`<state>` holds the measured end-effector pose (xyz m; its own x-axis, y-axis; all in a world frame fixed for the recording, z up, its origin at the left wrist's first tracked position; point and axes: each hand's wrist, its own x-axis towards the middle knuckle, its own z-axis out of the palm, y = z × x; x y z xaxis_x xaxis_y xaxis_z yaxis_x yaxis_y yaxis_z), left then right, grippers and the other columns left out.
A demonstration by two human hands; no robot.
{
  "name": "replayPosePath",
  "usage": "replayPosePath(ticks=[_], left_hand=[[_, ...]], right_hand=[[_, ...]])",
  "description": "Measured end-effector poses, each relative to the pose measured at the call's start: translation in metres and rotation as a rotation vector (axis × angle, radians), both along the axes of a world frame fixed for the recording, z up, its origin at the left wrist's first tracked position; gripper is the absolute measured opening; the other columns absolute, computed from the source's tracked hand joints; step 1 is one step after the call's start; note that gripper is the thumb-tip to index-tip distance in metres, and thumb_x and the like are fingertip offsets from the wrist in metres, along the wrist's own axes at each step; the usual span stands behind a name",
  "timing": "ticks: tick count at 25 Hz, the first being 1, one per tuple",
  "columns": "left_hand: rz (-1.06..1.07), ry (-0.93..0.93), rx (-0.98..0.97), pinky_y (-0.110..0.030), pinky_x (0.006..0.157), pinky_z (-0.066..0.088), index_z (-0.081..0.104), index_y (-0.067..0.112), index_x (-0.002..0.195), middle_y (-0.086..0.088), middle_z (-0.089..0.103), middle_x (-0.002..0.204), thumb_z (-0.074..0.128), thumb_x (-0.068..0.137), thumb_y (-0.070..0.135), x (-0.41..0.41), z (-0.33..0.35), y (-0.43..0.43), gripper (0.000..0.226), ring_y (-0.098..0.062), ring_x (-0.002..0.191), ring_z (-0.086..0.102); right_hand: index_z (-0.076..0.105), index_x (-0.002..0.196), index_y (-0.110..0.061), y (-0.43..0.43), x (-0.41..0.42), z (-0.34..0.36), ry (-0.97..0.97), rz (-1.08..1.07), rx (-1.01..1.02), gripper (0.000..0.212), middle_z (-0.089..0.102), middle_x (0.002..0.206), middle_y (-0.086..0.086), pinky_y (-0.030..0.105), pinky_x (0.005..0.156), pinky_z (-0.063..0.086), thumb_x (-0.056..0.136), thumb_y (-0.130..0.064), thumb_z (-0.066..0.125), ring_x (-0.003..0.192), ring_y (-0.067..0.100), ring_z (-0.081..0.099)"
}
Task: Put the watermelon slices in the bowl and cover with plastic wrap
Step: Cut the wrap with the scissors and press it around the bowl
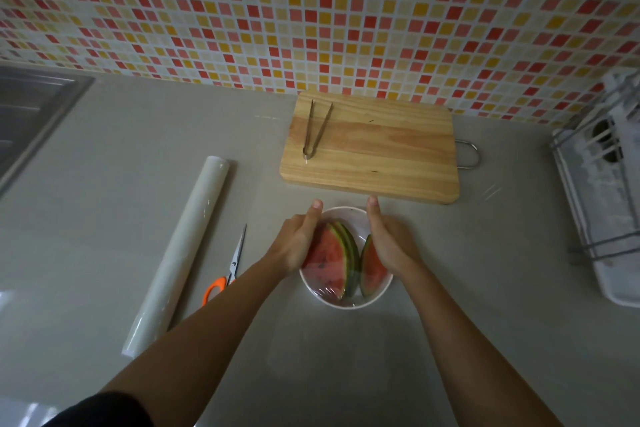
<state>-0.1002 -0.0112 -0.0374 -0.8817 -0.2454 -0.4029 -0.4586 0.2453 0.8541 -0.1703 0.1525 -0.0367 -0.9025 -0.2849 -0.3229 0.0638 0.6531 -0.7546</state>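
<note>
Left hand [297, 246], right hand [393, 245] cup bowl [346, 213]; slices [329, 262] wallward

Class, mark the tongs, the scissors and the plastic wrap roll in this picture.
tongs [308, 152], head view, joined end.
scissors [234, 263], head view, blades near the pivot.
plastic wrap roll [183, 250], head view, middle of the roll.

- The bowl [346, 302] stands on the counter [138, 135], near its front edge.
- The watermelon slices [329, 263] stand on edge side by side in the bowl, under a sheet of plastic film [327, 291].
- The left hand [298, 243] lies at the bowl's left rim and the right hand [391, 243] at its right rim.
- The cutting board [381, 152] lies just behind the bowl, against the wall.
- The tongs [315, 128] lie on the board's left part.
- The scissors [228, 270] lie left of the bowl, and the wrap roll [183, 250] lies left of them.
- The sink [31, 114] is at the far left and the dish rack [602, 191] at the far right.
</note>
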Motion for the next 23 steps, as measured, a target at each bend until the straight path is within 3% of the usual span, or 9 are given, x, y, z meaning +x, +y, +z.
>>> replayPosePath(ticks=[6, 8, 10, 11, 13, 15, 17, 20, 23], left_hand=[[0.039, 0.012, -0.209, -0.026, 0.060, 0.037, 0.053, 0.014, 0.050, -0.002, 0.056, 0.059, 0.021, 0.095, 0.059, 0.003, 0.007, 0.001, 0.071, -0.015, 0.063, 0.055], [0.031, -0.002, -0.326, -0.031, 0.065, 0.037, 0.052, 0.013, 0.049, -0.004, 0.055, 0.058, 0.017, 0.095, 0.059, 0.004, 0.010, 0.002, 0.074, -0.022, 0.067, 0.057], [0.049, 0.037, -0.414, -0.033, 0.078, 0.041, 0.067, 0.010, 0.066, -0.010, 0.066, 0.072, 0.011, 0.096, 0.057, 0.007, 0.011, 0.002, 0.078, -0.030, 0.085, 0.062], [0.083, 0.069, -0.357, -0.032, 0.086, 0.041, 0.073, 0.012, 0.088, -0.012, 0.071, 0.092, 0.010, 0.097, 0.056, 0.010, 0.011, 0.002, 0.077, -0.028, 0.098, 0.062], [0.145, 0.126, -0.075, -0.021, 0.095, 0.038, 0.062, 0.020, 0.126, -0.004, 0.064, 0.126, 0.011, 0.098, 0.054, 0.015, 0.010, 0.009, 0.067, -0.017, 0.118, 0.054], [0.176, 0.171, 0.094, -0.003, 0.086, 0.039, 0.056, 0.023, 0.132, 0.002, 0.061, 0.126, 0.014, 0.099, 0.050, 0.019, 0.010, 0.016, 0.061, -0.012, 0.120, 0.053], [0.228, 0.196, 0.160, -0.002, 0.083, 0.044, 0.061, 0.025, 0.127, 0.001, 0.065, 0.120, 0.017, 0.100, 0.048, 0.018, 0.008, 0.021, 0.057, -0.010, 0.113, 0.059], [0.283, 0.201, 0.175, -0.031, 0.100, 0.047, 0.067, 0.027, 0.117, -0.002, 0.069, 0.113, 0.017, 0.101, 0.047, 0.014, 0.005, 0.021, 0.056, -0.013, 0.109, 0.062], [0.285, 0.191, 0.178, -0.045, 0.100, 0.048, 0.071, 0.036, 0.103, -0.003, 0.072, 0.107, 0.017, 0.098, 0.051, 0.012, 0.003, 0.020, 0.056, -0.017, 0.106, 0.064]], right_hand=[[0.048, 0.043, -0.018, 0.000, 0.004, -0.002, 0.110, -0.090, 0.144, 0.086, 0.051, 0.049, -0.004, 0.025, 0.049, 0.027, 0.069, -0.082, -0.004, 0.052, 0.010, 0.049], [0.049, 0.044, -0.019, 0.001, 0.007, -0.001, 0.141, -0.118, 0.251, 0.089, 0.049, 0.049, -0.006, 0.027, 0.051, 0.028, 0.068, -0.082, -0.010, 0.052, 0.013, 0.046], [0.053, 0.054, -0.024, 0.004, 0.010, -0.003, 0.195, -0.143, 0.319, 0.088, 0.052, 0.057, -0.005, 0.030, 0.059, 0.033, 0.065, -0.084, -0.012, 0.061, 0.021, 0.052], [0.059, 0.066, -0.027, 0.006, 0.009, -0.005, 0.190, -0.142, 0.269, 0.089, 0.058, 0.068, -0.003, 0.031, 0.066, 0.037, 0.065, -0.085, -0.010, 0.075, 0.024, 0.057], [0.059, 0.109, -0.035, 0.008, 0.005, -0.009, 0.009, -0.120, -0.092, 0.089, 0.062, 0.117, -0.001, 0.035, 0.092, 0.039, 0.067, -0.086, 0.001, 0.113, 0.020, 0.053], [0.046, 0.127, -0.039, 0.006, 0.001, -0.005, -0.188, -0.066, -0.438, 0.076, 0.042, 0.144, 0.000, 0.042, 0.111, 0.027, 0.074, -0.079, 0.010, 0.130, 0.015, 0.038], [0.052, 0.120, -0.038, 0.004, -0.001, -0.002, -0.250, 0.003, -0.560, 0.061, 0.044, 0.143, 0.002, 0.036, 0.110, 0.030, 0.080, -0.067, 0.016, 0.126, 0.011, 0.042], [0.063, 0.110, -0.025, 0.002, 0.000, -0.002, -0.355, 0.030, -0.662, 0.061, 0.066, 0.116, 0.001, 0.020, 0.083, 0.049, 0.080, -0.063, 0.025, 0.104, 0.011, 0.062], [0.064, 0.108, -0.014, 0.002, -0.002, -0.003, -0.424, 0.001, -0.711, 0.064, 0.069, 0.101, 0.007, 0.023, 0.077, 0.052, 0.080, -0.062, 0.031, 0.096, 0.019, 0.065]])
